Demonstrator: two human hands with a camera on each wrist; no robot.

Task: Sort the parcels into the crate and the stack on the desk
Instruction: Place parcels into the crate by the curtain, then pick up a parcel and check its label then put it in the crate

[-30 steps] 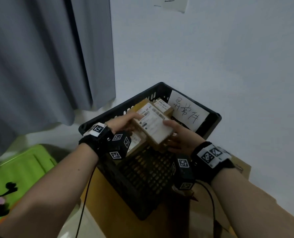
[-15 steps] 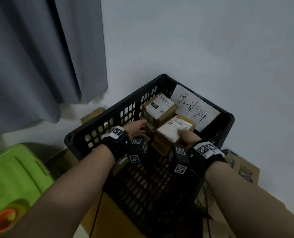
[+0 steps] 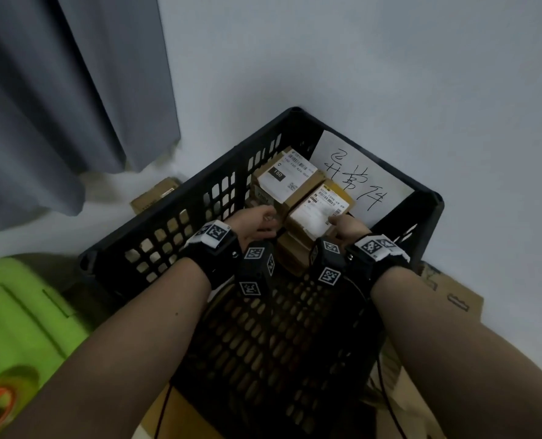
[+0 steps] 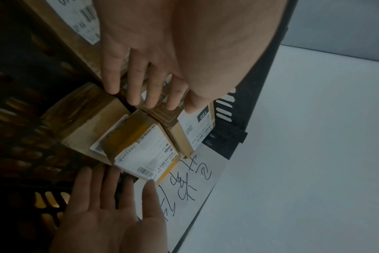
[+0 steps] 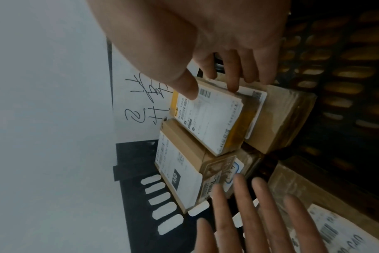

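Note:
A black slatted crate [image 3: 193,185] holds several brown parcels in its far corner. On top of them lies a yellow-taped parcel [image 3: 317,210] [image 4: 145,154] [image 5: 212,119] with a white label. My right hand [image 3: 348,229] [image 5: 216,42] pinches it, thumb on the label and fingertips against its near side. Next to it sits a parcel marked 150 [image 3: 282,179] [image 5: 177,178]. My left hand [image 3: 257,221] [image 4: 141,68] holds nothing; its straight fingers touch the brown parcels below that one.
A handwritten paper sign [image 3: 358,172] leans on the crate's far wall. Another labelled parcel [image 5: 335,231] lies nearer in the crate. Flattened cardboard [image 3: 447,296] lies under the crate, a green plastic bin [image 3: 19,312] stands left, and a grey curtain [image 3: 57,90] hangs behind.
Both hands brought the yellow-taped parcel down from above the crate onto the parcels in the far corner. My left hand has let go of it.

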